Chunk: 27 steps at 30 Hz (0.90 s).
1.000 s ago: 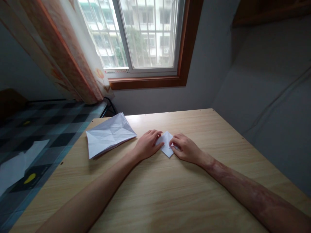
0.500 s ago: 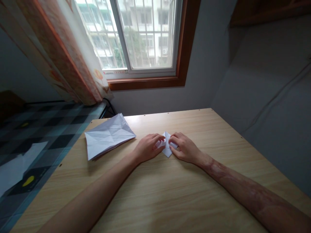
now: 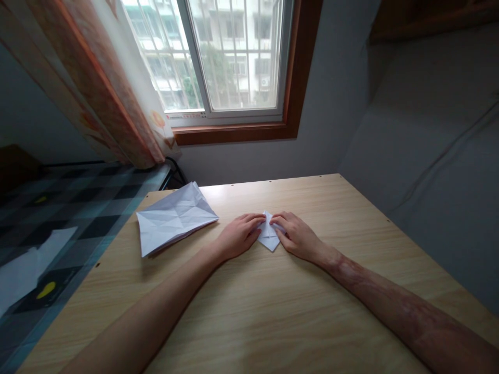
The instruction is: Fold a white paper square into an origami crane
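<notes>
A small piece of folded white paper lies on the wooden table, its lower point towards me and its upper tip away from me. From the left, my left hand holds its side, fingertips pressed on the top and thumb near the lower edge. My right hand grips the opposite side in the same way, with bent fingers. Both hands cover the paper's side corners, while a strip down its middle shows between them.
A stack of creased white paper sheets rests at the table's back left. Left of the light wooden table is a checked cloth surface with more white paper. Behind are a window, a curtain and walls.
My fingers have flattened against the folded paper, and my thumbs have drawn outwards from its middle. More of its lower part shows. The paper stack has stayed in place.
</notes>
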Tool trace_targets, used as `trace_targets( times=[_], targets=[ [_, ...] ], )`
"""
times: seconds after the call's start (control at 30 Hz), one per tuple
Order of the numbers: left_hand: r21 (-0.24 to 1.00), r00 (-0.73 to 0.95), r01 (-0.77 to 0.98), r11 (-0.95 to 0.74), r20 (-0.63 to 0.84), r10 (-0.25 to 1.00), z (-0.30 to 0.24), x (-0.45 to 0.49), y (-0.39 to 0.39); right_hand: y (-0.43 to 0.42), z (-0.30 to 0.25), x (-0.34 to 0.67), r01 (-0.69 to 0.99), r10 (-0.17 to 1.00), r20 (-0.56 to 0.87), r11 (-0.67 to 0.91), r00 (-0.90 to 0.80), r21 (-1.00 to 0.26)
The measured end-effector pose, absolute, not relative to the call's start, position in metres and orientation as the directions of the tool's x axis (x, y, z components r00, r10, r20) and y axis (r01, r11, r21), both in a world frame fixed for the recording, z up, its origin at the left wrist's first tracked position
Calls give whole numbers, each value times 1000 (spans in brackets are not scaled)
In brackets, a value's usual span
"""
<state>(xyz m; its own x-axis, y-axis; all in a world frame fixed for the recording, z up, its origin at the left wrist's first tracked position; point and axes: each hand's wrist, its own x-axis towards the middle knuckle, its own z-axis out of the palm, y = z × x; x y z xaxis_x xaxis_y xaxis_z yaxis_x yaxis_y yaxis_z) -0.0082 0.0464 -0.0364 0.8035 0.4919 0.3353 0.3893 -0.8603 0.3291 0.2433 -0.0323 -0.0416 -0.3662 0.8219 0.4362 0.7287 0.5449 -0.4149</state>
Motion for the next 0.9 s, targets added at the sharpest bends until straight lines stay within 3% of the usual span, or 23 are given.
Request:
trace_targets(
  times=[0.4,0.9],
  targets=[
    [261,842,445,-857,203,499,-37,-9,46,-27,-48,250,721,819,402,560,-409,-408],
    [286,841,339,-896,334,425,-38,-8,49,-31,-42,248,644,778,487,614,-397,-457]
  ],
)
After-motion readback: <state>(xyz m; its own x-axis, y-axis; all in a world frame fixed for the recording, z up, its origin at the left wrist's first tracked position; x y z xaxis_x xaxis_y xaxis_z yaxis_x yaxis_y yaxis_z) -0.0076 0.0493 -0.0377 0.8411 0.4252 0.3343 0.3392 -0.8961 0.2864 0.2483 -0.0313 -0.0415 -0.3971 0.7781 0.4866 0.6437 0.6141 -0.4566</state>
